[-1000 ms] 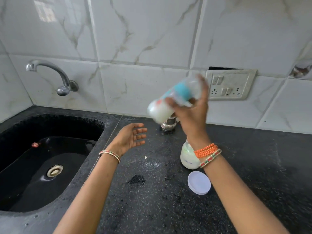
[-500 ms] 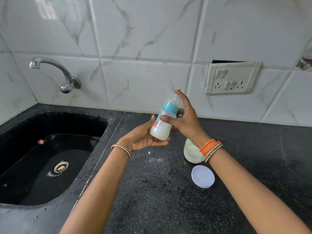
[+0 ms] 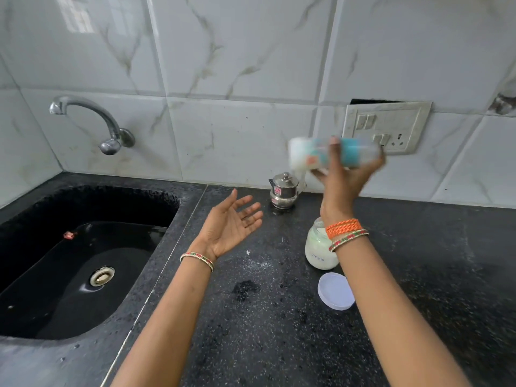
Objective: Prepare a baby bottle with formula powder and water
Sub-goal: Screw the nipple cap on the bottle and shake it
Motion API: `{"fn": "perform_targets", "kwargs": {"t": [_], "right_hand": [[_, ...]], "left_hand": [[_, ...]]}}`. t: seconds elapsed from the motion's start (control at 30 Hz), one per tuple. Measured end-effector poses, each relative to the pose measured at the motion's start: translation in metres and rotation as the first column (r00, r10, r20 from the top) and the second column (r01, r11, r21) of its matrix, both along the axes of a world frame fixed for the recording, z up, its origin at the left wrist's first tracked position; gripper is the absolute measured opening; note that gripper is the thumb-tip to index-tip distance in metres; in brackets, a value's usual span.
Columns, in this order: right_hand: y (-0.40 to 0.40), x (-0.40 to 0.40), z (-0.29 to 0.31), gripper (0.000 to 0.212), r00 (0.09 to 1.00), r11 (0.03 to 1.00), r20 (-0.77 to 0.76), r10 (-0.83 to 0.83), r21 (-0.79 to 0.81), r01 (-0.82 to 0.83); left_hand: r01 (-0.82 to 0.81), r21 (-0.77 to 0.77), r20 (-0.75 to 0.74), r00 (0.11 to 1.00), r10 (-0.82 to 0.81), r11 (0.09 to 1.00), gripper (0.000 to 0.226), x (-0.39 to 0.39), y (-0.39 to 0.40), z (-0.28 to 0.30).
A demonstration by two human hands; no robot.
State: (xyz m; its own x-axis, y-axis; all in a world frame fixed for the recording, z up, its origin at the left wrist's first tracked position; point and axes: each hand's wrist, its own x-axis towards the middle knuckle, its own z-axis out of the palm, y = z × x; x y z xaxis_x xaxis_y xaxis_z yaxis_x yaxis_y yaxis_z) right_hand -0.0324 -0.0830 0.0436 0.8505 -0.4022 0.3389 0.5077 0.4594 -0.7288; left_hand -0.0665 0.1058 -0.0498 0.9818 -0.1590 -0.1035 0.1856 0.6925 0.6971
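- Bottle (image 3: 333,155) up in the air on its side, blurred with motion, in front of the switch plate (image 3: 386,127) on the tiled wall — milky liquid sits at the base end, teal collar and cap point right.
- I've got my right hand (image 3: 344,181) wrapped round the middle of it from below, one finger showing across the front; that grip needs to be firm, because a sideways bottle wants to slip.
- This looks like the mixing step to me: cap on, powder and water inside, so I shake from the wrist and watch for clumps near the base.
- I judge the collar is the weak spot — if it isn't screwed tight, this shaking will spray.
- My left hand (image 3: 231,226) is empty, palm up, fingers spread loose above the counter (image 3: 279,331), ready to catch or steady.
- Below my right wrist the formula jar (image 3: 318,248) stands uncapped, its white lid (image 3: 335,291) lying flat just beside it; I must keep my elbow from knocking it.
- Small steel pot (image 3: 284,191) stands by the wall, sink (image 3: 33,340) and tap (image 3: 92,121) off left.
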Motion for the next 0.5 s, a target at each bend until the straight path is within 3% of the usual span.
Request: {"fn": "perform_targets", "kwargs": {"t": [0.03, 0.07, 0.1, 0.13, 0.17, 0.2, 0.23, 0.27, 0.3, 0.33, 0.37, 0.4, 0.43, 0.47, 0.5], "right_hand": [[0.0, -0.001, 0.0, 0.073, 1.0, 0.991, -0.008, -0.005, 0.132, 0.006], [0.0, -0.004, -0.001, 0.069, 0.999, 0.998, -0.025, 0.027, 0.061, -0.025], [0.0, -0.005, -0.005, 0.067, 0.994, 0.979, -0.049, 0.099, -0.176, -0.106], [0.002, -0.008, -0.011, 0.066, 0.974, 0.846, -0.112, 0.199, -0.481, -0.228], [-0.001, -0.008, -0.021, 0.068, 0.947, 0.667, -0.174, 0.271, -0.674, -0.316], [-0.004, -0.007, -0.028, 0.07, 0.949, 0.617, -0.174, 0.264, -0.726, -0.304], [-0.005, -0.007, -0.025, 0.071, 0.97, 0.698, -0.115, 0.212, -0.677, -0.233], [-0.006, -0.006, -0.016, 0.071, 0.988, 0.853, -0.051, 0.148, -0.499, -0.154], [-0.008, -0.005, -0.009, 0.069, 0.997, 0.978, -0.028, 0.074, -0.194, -0.078], [-0.011, -0.001, -0.008, 0.067, 0.999, 0.999, -0.019, 0.04, 0.033, -0.039], [-0.013, 0.002, -0.008, 0.067, 0.999, 0.992, -0.028, 0.027, 0.125, -0.023], [-0.015, 0.005, -0.008, 0.068, 0.997, 0.998, -0.048, 0.062, 0.009, -0.061], [-0.016, 0.007, -0.01, 0.069, 0.987, 0.962, -0.088, 0.137, -0.226, -0.154], [-0.018, 0.004, -0.014, 0.068, 0.971, 0.863, -0.125, 0.204, -0.445, -0.238], [-0.021, 0.003, -0.018, 0.067, 0.974, 0.819, -0.143, 0.177, -0.528, -0.227]], "left_hand": [[-0.017, 0.014, -0.018, 1.0, 0.017, 1.0, 0.056, 0.0, 0.004, -0.002], [-0.026, 0.022, -0.032, 0.999, 0.027, 0.999, 0.054, 0.0, 0.007, -0.004], [-0.023, 0.03, -0.04, 0.999, 0.024, 0.999, 0.052, -0.001, 0.008, -0.004], [-0.016, 0.041, -0.047, 0.999, 0.018, 0.999, 0.049, -0.001, 0.009, -0.004], [-0.01, 0.053, -0.053, 0.999, 0.012, 0.999, 0.045, -0.001, 0.008, -0.004], [-0.007, 0.059, -0.058, 0.998, 0.011, 0.998, 0.041, 0.0, 0.008, -0.005], [-0.008, 0.056, -0.061, 0.998, 0.011, 0.998, 0.039, 0.001, 0.007, -0.006], [-0.011, 0.043, -0.063, 0.998, 0.014, 0.999, 0.039, 0.001, 0.007, -0.007], [-0.012, 0.027, -0.064, 0.998, 0.014, 1.0, 0.039, 0.001, 0.007, -0.008], [-0.013, 0.01, -0.065, 0.998, 0.014, 1.0, 0.039, 0.001, 0.006, -0.009], [-0.011, -0.002, -0.066, 0.998, 0.011, 1.0, 0.039, 0.0, 0.005, -0.01], [-0.006, -0.005, -0.07, 0.998, 0.005, 1.0, 0.04, 0.0, 0.004, -0.01], [0.004, -0.001, -0.074, 0.997, -0.004, 1.0, 0.04, 0.001, 0.002, -0.011], [0.013, 0.008, -0.078, 0.997, -0.012, 1.0, 0.039, 0.001, 0.0, -0.01], [0.018, 0.015, -0.079, 0.997, -0.017, 1.0, 0.038, 0.003, -0.001, -0.009]]}}
